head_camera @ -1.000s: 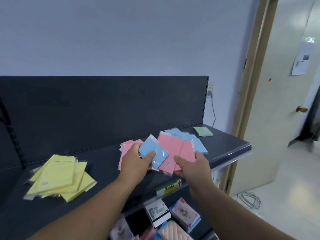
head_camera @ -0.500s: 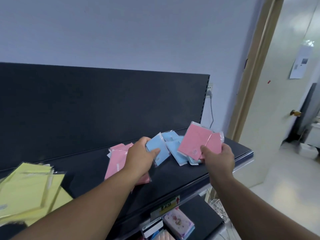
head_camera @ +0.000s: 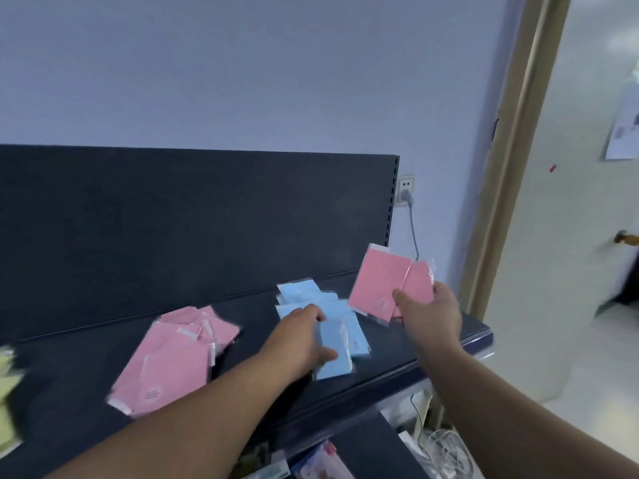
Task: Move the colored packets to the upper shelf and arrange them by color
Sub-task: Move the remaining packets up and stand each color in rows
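Observation:
My left hand [head_camera: 300, 340] holds a blue packet [head_camera: 333, 354] low over the pile of blue packets [head_camera: 304, 299] on the dark upper shelf [head_camera: 86, 385]. Its thumb lies under the packet's near edge. My right hand [head_camera: 432, 314] grips two pink packets [head_camera: 383, 285] and holds them up above the shelf's right end. A heap of pink packets [head_camera: 173, 354] lies on the shelf to the left of the blue ones. Yellow packets [head_camera: 8, 392] show blurred at the far left edge.
The shelf's dark back panel [head_camera: 193, 229] rises behind the packets. A wall socket with a plug and grey cable [head_camera: 408, 198] sits right of it. A door frame [head_camera: 511, 167] and an open door stand at the right. Packaged goods [head_camera: 318, 464] and white cables [head_camera: 446, 451] lie below.
My left hand has carried the blue packet rightward from the pink heap onto the blue pile. My right hand has lifted the two pink packets higher and to the right. The view has turned right.

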### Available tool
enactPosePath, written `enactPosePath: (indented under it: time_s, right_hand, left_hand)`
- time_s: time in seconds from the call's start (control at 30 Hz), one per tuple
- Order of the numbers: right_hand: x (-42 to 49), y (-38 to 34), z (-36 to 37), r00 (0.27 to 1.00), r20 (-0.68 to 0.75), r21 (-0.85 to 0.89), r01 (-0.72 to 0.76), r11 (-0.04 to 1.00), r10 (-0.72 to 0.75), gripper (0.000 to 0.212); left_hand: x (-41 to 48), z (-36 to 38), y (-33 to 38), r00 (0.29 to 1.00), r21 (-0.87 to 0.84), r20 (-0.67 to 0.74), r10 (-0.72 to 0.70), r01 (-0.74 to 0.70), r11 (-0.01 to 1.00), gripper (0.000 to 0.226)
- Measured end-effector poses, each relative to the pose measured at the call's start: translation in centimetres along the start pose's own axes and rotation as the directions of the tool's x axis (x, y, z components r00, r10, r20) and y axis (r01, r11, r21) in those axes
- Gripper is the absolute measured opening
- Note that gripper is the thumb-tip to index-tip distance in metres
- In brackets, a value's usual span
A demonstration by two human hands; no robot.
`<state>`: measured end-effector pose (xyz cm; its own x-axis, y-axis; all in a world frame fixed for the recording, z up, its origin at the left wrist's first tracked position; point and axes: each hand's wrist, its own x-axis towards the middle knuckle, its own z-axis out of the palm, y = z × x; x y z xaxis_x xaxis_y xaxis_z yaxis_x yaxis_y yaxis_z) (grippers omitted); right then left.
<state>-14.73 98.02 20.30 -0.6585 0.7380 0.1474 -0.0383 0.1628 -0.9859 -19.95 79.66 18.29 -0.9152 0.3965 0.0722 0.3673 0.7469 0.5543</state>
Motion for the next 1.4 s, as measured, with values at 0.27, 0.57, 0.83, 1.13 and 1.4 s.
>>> enactPosePath:
  time_s: [0.27,0.57,0.83,1.13,1.4]
  right_hand:
    - [4.3,1.9,-2.0,0.96,0.28,0.097,-0.059,0.994,0.03,0.02]
    - [2.4,1.3,1.2,0.706,0.704,0.155,-0.255,0.954,0.074,0.027]
    - [-1.6,0.4,5.0,0.36,0.931,0.073,-0.346,0.935,0.061,0.03]
    - [-5.9,-0.4,9.5,0.246,0.966,-0.008,-0.264,0.964,0.075,0.029]
    - [-8.5,-0.3,12.0,0.383,0.921,0.011,-0.207,0.978,0.07,0.039]
  left_hand:
    - [2.0,2.9,2.5,0.966,0.123,-0.242,-0.088,0.12,0.985,0.072]
    - [-0.9,2.2,5.0,0.896,-0.338,-0.411,-0.168,0.022,0.941,0.066]
    - [-4.4,-0.4,0.6,0.788,-0.353,-0.489,-0.375,0.215,0.911,0.079]
    - [-9.1,-4.1,-3.9,0.67,-0.449,-0.512,-0.538,0.325,0.832,0.056]
    - [-11.4,-6.7,-5.5,0.586,-0.466,-0.55,-0.595,0.376,0.801,0.049]
